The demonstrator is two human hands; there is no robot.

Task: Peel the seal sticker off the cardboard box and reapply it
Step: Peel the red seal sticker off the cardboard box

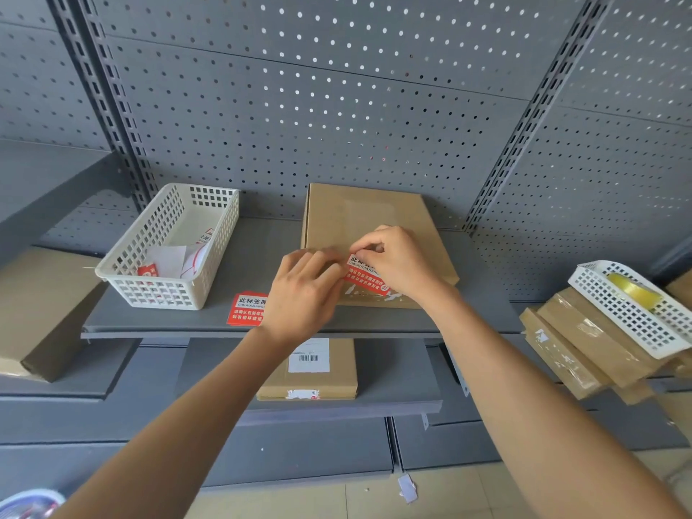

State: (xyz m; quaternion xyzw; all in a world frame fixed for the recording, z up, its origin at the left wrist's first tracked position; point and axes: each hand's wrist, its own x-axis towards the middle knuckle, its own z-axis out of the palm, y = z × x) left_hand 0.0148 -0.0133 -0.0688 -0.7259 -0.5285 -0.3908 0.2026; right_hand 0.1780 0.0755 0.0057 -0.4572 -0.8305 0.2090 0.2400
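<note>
A flat brown cardboard box lies on the grey shelf, its far end against the pegboard. A red seal sticker with white print sits at the box's near edge, above torn white residue. My right hand pinches the sticker's upper edge between thumb and fingers. My left hand rests with its fingertips on the box at the sticker's left end and hides that corner of the box.
A stack of red stickers lies on the shelf left of my left hand. A white basket with paper scraps stands at the left. Another box lies on the lower shelf. Boxes and a basket with tape sit at the right.
</note>
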